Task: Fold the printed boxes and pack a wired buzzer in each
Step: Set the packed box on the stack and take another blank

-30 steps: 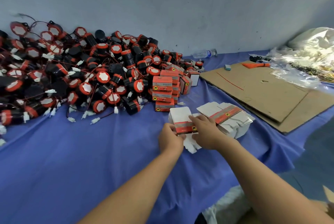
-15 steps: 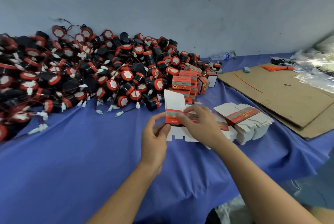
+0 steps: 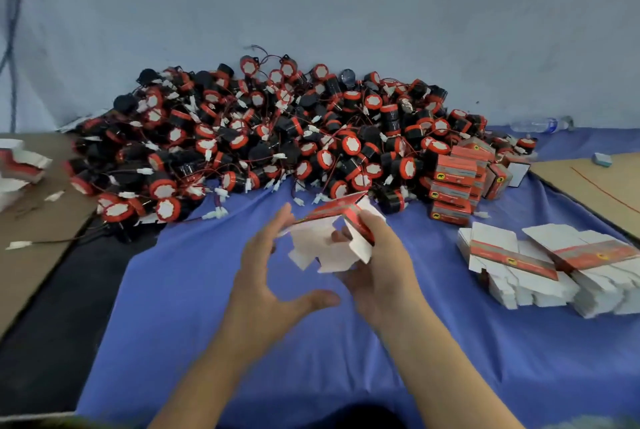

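Note:
My right hand (image 3: 377, 269) grips a half-opened printed box (image 3: 329, 238), white inside with an orange-red band, held above the blue cloth. My left hand (image 3: 266, 276) is spread wide beside it, its fingertips touching the box's left edge and its thumb stretched out below. A big heap of black and orange wired buzzers (image 3: 277, 138) lies behind the hands against the wall. Flat unfolded boxes (image 3: 540, 262) are stacked at the right. Closed orange boxes (image 3: 453, 183) are piled at the heap's right end.
The blue cloth (image 3: 242, 342) covers the table. Brown cardboard sheets lie at the far right (image 3: 609, 186) and at the left (image 3: 31, 245). More flat boxes (image 3: 17, 165) sit at the left edge. A plastic bottle (image 3: 540, 124) lies by the wall.
My right hand has lifted one flat box off the stack and brought it left, and the box has started to open. My left hand has spread beside it. The view has swung left.

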Motion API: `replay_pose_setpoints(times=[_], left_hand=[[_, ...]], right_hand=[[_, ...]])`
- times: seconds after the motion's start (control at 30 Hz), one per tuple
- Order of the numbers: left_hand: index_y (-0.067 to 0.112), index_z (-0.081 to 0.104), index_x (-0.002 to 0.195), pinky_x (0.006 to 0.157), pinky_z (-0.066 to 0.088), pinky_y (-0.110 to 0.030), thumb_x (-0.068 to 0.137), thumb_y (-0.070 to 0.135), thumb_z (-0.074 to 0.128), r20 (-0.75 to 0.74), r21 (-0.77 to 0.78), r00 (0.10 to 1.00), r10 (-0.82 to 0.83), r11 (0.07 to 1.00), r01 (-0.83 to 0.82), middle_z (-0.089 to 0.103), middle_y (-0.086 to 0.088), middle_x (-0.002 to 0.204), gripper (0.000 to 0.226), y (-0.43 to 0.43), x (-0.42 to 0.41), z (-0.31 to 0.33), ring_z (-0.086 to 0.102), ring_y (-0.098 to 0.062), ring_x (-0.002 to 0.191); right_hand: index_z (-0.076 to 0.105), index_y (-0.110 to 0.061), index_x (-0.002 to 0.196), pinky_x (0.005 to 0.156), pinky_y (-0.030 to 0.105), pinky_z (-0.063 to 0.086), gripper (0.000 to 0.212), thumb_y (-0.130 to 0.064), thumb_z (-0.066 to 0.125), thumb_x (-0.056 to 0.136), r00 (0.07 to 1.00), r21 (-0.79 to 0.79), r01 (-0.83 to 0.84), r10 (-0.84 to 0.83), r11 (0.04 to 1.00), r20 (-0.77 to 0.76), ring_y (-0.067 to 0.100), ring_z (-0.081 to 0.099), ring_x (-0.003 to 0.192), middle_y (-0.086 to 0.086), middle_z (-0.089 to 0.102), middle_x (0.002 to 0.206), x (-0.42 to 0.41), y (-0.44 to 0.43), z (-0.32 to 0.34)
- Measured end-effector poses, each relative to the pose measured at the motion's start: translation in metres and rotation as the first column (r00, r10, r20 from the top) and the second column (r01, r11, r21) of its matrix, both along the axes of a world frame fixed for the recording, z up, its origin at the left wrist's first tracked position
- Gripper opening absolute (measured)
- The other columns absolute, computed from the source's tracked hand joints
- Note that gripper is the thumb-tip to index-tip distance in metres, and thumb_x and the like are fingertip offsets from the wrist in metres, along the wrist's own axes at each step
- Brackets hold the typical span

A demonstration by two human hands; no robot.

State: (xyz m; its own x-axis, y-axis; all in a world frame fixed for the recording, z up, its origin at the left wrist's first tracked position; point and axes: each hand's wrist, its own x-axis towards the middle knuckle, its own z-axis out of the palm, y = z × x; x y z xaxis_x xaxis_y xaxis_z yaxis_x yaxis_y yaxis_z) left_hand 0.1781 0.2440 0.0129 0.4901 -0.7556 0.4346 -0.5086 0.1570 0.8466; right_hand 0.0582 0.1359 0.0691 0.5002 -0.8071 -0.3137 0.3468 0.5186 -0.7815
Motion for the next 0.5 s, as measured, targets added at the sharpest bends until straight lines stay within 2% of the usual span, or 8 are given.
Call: replay_pose_setpoints(times=[0.07, 0.1, 0.17, 0.23, 0.3, 0.37, 0.43, 0.5], left_hand=[[0.045, 0.030, 0.153, 0.107, 0.040, -0.037, 0.059, 0.057, 0.093, -0.017, -0.051, 0.999, 0.031, 0.998, -0.032, 0.048, 0.020, 0.150, 0.114, 0.013, 0.013, 0.002, 0.045, -0.008, 0.141], [0.043, 0.032, 0.152, 0.105, 0.043, -0.039, 0.061, 0.052, 0.094, -0.032, -0.060, 0.999, 0.028, 0.998, -0.030, 0.052, 0.018, 0.147, 0.111, 0.019, 0.018, 0.002, 0.049, -0.009, 0.139], [0.042, 0.038, 0.149, 0.103, 0.046, -0.042, 0.067, 0.046, 0.093, -0.012, -0.040, 1.000, 0.014, 0.999, -0.014, 0.059, 0.017, 0.142, 0.099, 0.030, 0.025, 0.000, 0.055, -0.007, 0.133], [0.043, 0.034, 0.151, 0.101, 0.045, -0.040, 0.073, 0.050, 0.090, -0.019, 0.009, 1.000, -0.007, 1.000, 0.007, 0.062, 0.019, 0.138, 0.096, 0.042, 0.030, -0.003, 0.059, -0.005, 0.129], [0.042, 0.035, 0.150, 0.100, 0.045, -0.038, 0.075, 0.051, 0.088, -0.029, 0.053, 0.999, -0.040, 0.998, 0.042, 0.062, 0.019, 0.138, 0.093, 0.052, 0.034, -0.003, 0.059, -0.005, 0.128], [0.041, 0.045, 0.144, 0.099, 0.049, -0.038, 0.076, 0.051, 0.086, 0.043, 0.125, 0.996, -0.074, 0.990, 0.068, 0.060, 0.020, 0.138, 0.080, 0.059, 0.041, 0.003, 0.059, -0.003, 0.127], [0.043, 0.053, 0.136, 0.098, 0.051, -0.039, 0.076, 0.051, 0.085, 0.135, 0.206, 0.984, -0.120, 0.974, 0.090, 0.060, 0.023, 0.136, 0.069, 0.062, 0.048, 0.011, 0.058, 0.000, 0.124], [0.050, 0.054, 0.134, 0.100, 0.048, -0.036, 0.073, 0.055, 0.086, 0.164, 0.286, 0.971, -0.174, 0.950, 0.122, 0.057, 0.030, 0.135, 0.070, 0.063, 0.053, 0.018, 0.054, 0.006, 0.125]], right_hand=[[0.065, -0.012, 0.111, 0.064, 0.043, 0.058, 0.025, -0.030, 0.068, 0.094, 0.995, 0.096, -0.093, 0.090, 0.991, 0.037, 0.026, 0.066, 0.075, 0.012, 0.064, 0.084, 0.008, 0.018, -0.001], [0.060, -0.013, 0.121, 0.065, 0.045, 0.057, 0.035, -0.031, 0.072, 0.093, 0.990, 0.134, -0.140, 0.134, 0.981, 0.054, 0.029, 0.066, 0.079, 0.015, 0.064, 0.090, 0.011, 0.028, -0.003], [0.048, -0.034, 0.134, 0.067, 0.044, 0.059, 0.048, -0.038, 0.073, 0.092, 0.986, 0.187, -0.167, 0.162, 0.968, 0.037, 0.029, 0.071, 0.088, 0.018, 0.066, 0.109, 0.017, 0.045, -0.009], [0.049, -0.049, 0.131, 0.067, 0.041, 0.062, 0.037, -0.043, 0.064, 0.098, 0.980, 0.051, -0.179, 0.183, 0.982, -0.076, 0.020, 0.072, 0.102, 0.007, 0.062, 0.121, 0.019, 0.055, -0.015], [0.068, -0.042, 0.119, 0.068, 0.035, 0.063, 0.020, -0.038, 0.057, 0.103, 0.958, -0.089, -0.227, 0.205, 0.970, -0.202, 0.006, 0.067, 0.100, -0.006, 0.064, 0.112, 0.019, 0.050, -0.018], [0.080, -0.031, 0.099, 0.071, 0.039, 0.063, 0.018, -0.039, 0.064, 0.097, 0.941, -0.083, -0.272, 0.246, 0.959, -0.233, 0.011, 0.068, 0.101, -0.001, 0.067, 0.108, 0.015, 0.040, -0.016], [0.082, -0.022, 0.092, 0.073, 0.046, 0.063, 0.036, -0.056, 0.077, 0.081, 0.910, -0.040, -0.355, 0.336, 0.934, -0.241, 0.022, 0.070, 0.103, 0.007, 0.071, 0.107, 0.012, 0.031, -0.012], [0.082, -0.019, 0.091, 0.076, 0.050, 0.063, 0.046, -0.058, 0.088, 0.065, 0.858, -0.051, -0.446, 0.411, 0.894, -0.307, 0.019, 0.070, 0.103, 0.007, 0.070, 0.106, 0.012, 0.026, -0.008]])
